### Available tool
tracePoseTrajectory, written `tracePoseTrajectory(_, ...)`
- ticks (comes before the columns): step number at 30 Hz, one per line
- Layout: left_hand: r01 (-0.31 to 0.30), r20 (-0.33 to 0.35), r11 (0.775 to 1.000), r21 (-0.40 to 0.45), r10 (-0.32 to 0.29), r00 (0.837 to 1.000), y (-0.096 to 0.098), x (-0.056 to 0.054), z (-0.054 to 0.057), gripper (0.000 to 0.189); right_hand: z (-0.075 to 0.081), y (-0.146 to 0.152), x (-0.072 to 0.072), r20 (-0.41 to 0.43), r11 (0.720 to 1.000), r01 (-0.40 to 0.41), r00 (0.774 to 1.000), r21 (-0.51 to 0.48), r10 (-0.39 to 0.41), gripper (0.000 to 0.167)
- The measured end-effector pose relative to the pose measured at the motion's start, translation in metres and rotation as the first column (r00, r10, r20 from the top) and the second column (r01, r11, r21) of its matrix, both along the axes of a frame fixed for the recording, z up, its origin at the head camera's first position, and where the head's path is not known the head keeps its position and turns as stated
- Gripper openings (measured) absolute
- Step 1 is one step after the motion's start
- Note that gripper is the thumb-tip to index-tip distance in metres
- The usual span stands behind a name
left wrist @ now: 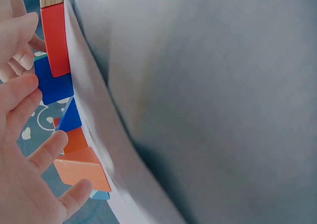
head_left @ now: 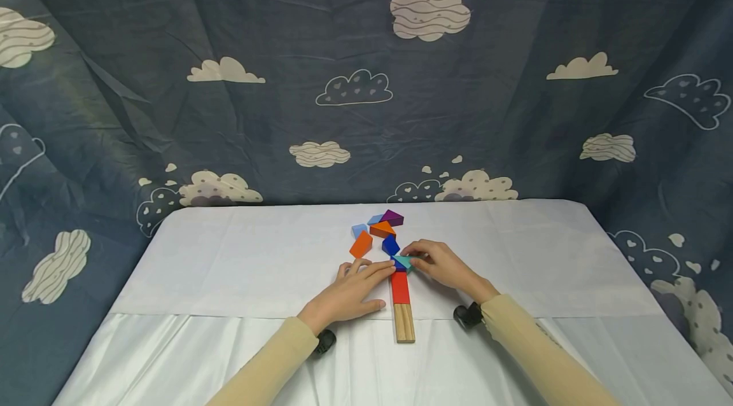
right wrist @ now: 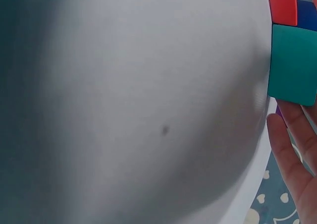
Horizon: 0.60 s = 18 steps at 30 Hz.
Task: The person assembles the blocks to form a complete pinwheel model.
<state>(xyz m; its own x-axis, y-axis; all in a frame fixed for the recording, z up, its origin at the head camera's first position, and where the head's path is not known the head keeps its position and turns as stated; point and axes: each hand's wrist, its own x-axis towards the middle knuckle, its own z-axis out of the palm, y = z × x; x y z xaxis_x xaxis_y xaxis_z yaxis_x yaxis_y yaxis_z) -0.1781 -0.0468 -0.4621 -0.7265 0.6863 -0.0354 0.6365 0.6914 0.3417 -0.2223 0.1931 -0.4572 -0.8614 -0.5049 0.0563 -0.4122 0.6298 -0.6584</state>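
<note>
Tan sleeves (head_left: 538, 349) come in from 5 and 7 o'clock; the left hand (head_left: 355, 291) has its fingers spread nearly straight, tips at the blue block (left wrist: 54, 85); the right hand (head_left: 446, 266) pinches a teal block (right wrist: 294, 65) against the blue block's 1 o'clock side; from the red block (head_left: 400, 288), the wooden block (head_left: 403, 324) touches at 6 o'clock, the blue block at 12; a tilted orange block (head_left: 361, 244) lies near 10:30, a purple block (head_left: 392, 218) farther off at 12.

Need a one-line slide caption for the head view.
Left hand touches a blue block while the right hand pinches a teal block beyond a red block.
</note>
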Motion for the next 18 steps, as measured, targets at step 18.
tracePoseTrajectory(18, -0.001, -0.009, 1.000, -0.007, 0.001, 1.000, 0.000, 0.000, 0.000, 0.065, 0.008, -0.012, -0.018, 0.013, 0.998, 0.029, 0.999, 0.047, -0.030, 0.029)
